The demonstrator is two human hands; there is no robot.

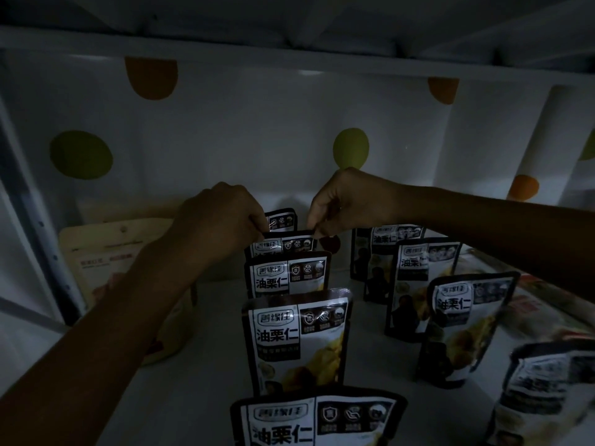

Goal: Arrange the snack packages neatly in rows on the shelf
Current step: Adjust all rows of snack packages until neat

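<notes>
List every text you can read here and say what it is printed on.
"油栗仁": large print on the black-and-white snack packages.
"善缘佳": framed label above it, on the same packages.
Small print under the icons: too small to read.
Beige pouch on the left: print too blurred to read.

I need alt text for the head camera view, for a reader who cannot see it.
A left hand and a right hand pinch the top corners of a snack package near the back of a row on a dim shelf. A second row of packages stands to the right.
</notes>
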